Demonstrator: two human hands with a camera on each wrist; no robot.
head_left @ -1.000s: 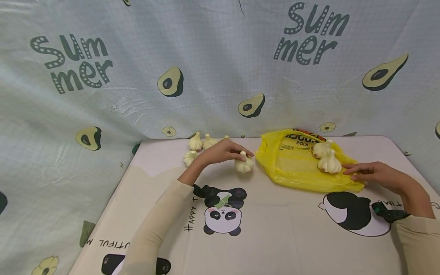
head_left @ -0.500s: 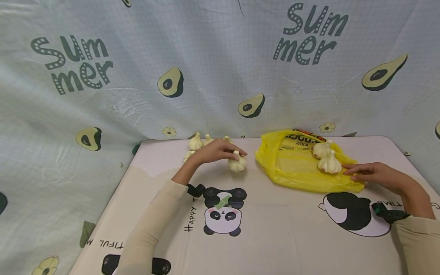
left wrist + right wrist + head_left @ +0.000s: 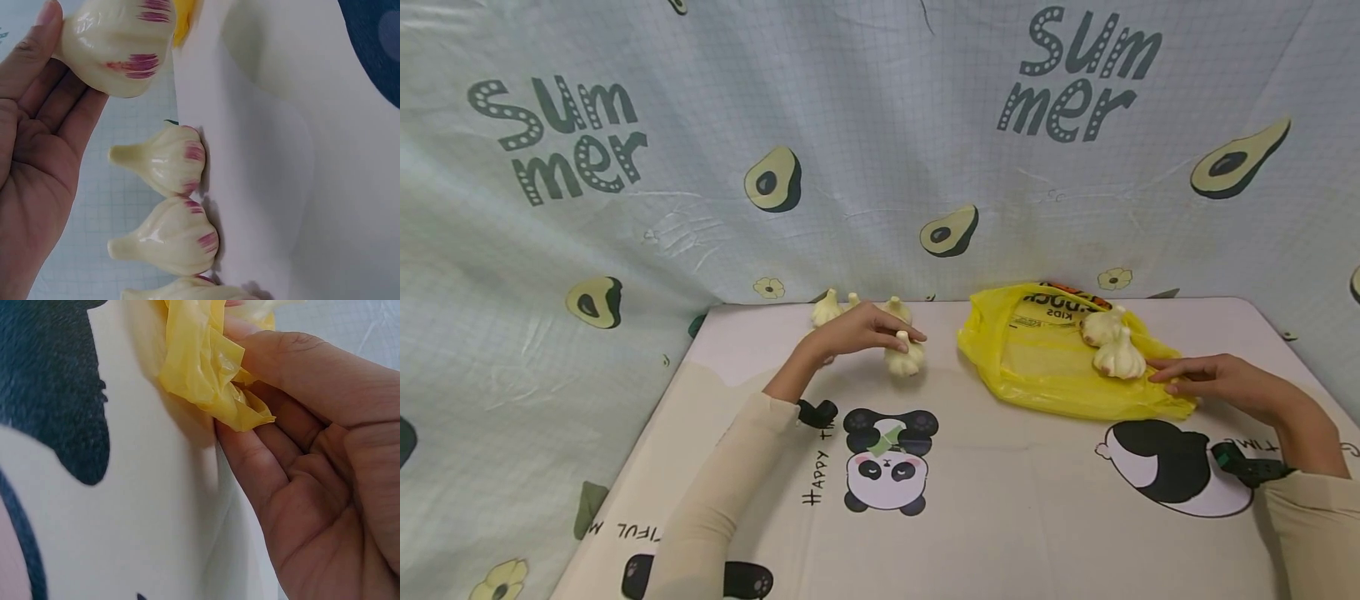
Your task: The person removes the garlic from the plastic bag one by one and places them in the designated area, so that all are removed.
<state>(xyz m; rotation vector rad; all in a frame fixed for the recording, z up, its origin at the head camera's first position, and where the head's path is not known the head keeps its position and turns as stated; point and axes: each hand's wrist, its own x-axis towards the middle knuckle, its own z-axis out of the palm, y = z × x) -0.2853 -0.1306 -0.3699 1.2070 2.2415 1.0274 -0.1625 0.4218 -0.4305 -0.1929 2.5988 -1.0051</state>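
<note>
My left hand [image 3: 857, 330] pinches a garlic bulb [image 3: 904, 358] by its stem, thumb on one side and fingers on the other. In the left wrist view this bulb [image 3: 122, 50] shows purple streaks and hangs above the table. Other garlic bulbs [image 3: 169, 237] stand in a row just behind it, partly hidden by the hand in the head view. On the right, my right hand [image 3: 1232, 383] pinches the edge of a yellow plastic bag [image 3: 1037, 358] between thumb and fingers; the crumpled edge [image 3: 206, 375] shows in the right wrist view. Two garlic bulbs [image 3: 1118, 354] lie on the bag near those fingertips.
The table [image 3: 985, 517] has a printed cover with pandas and lettering. A patterned cloth [image 3: 865, 125] with avocados hangs right behind its far edge and along the left side.
My left hand has moved left with the garlic bulb, away from the yellow bag and closer to the row of bulbs. The right hand and the bag have stayed in place.
</note>
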